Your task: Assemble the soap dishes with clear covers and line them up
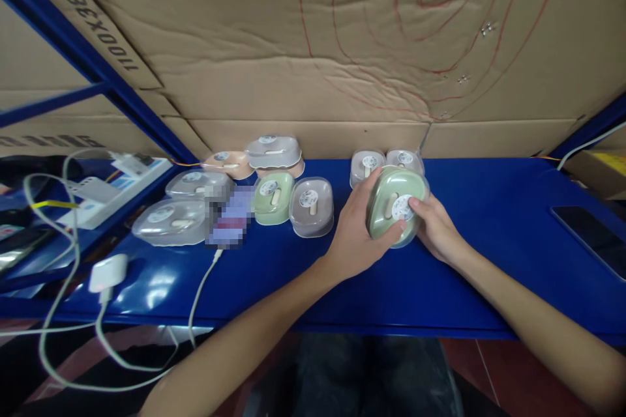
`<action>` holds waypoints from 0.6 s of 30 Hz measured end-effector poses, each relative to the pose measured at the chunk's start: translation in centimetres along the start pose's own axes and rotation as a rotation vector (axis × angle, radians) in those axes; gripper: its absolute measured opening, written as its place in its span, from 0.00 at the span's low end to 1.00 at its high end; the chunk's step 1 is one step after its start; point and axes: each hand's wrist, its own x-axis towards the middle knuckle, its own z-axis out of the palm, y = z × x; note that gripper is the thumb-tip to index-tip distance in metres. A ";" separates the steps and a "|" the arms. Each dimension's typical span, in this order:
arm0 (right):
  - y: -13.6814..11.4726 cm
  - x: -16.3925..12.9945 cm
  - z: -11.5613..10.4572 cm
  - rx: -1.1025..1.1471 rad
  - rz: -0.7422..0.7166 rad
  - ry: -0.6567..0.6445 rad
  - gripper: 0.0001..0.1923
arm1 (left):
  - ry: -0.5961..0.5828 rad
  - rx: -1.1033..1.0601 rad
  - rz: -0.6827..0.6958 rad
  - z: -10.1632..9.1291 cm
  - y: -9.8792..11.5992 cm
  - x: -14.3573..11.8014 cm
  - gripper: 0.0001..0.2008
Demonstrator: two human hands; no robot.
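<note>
Both my hands hold one pale green plastic box [391, 208] with a clear lid and a round white sticker, tilted up above the blue shelf [489, 221]. My left hand [355, 228] grips its left side, thumb on the front. My right hand [437, 228] holds its right side with the thumb on the sticker. Just behind it stand two grey boxes [366, 166] against the cardboard wall.
Several similar boxes, green [272, 197], grey [312, 205], peach [227, 163] and clear [171, 221], lie left of centre. A white charger [107, 272] with cables sits at the left edge. A dark phone [589, 234] lies at the right. Cardboard [313, 45] backs the shelf.
</note>
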 end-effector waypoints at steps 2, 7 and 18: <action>0.3 0.0 -0.4 -0.050 -0.046 0.001 0.35 | -0.014 0.010 0.014 0.1 0.0 -0.1 0.44; 0.8 -0.1 -1.1 -0.226 -0.220 -0.017 0.32 | -0.073 -0.017 -0.042 0.2 -0.1 -0.2 0.51; -0.4 -0.2 -0.7 -0.129 -0.157 -0.044 0.42 | -0.106 -0.661 -0.410 -0.8 0.5 1.2 0.46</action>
